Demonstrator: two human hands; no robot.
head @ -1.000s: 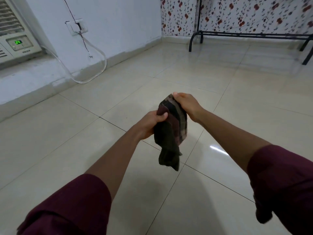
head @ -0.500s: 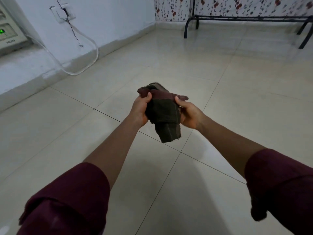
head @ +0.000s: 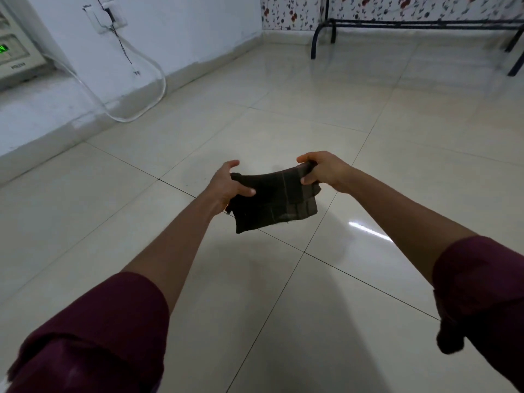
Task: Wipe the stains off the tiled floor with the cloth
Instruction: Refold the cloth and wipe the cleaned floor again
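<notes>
A dark checked cloth (head: 276, 199) is stretched between both hands, well above the cream tiled floor (head: 326, 123). My left hand (head: 226, 185) grips its left end with the thumb over the fabric. My right hand (head: 321, 171) pinches the upper right corner. The cloth hangs folded, its lower edge loose. A faint dark smudge (head: 276, 166) shows on the tile just beyond the cloth, and small specks (head: 187, 185) lie near the grout line to the left.
A white wall with a socket (head: 109, 17) and a looping cable (head: 141, 89) runs along the left, above a low ledge. An appliance with a green display (head: 11, 52) sits at the far left. A black metal frame (head: 411, 26) stands by the flowered back wall.
My hands have moved apart and spread the bunched cloth out flat between them. The view has tilted down and closer to the floor.
</notes>
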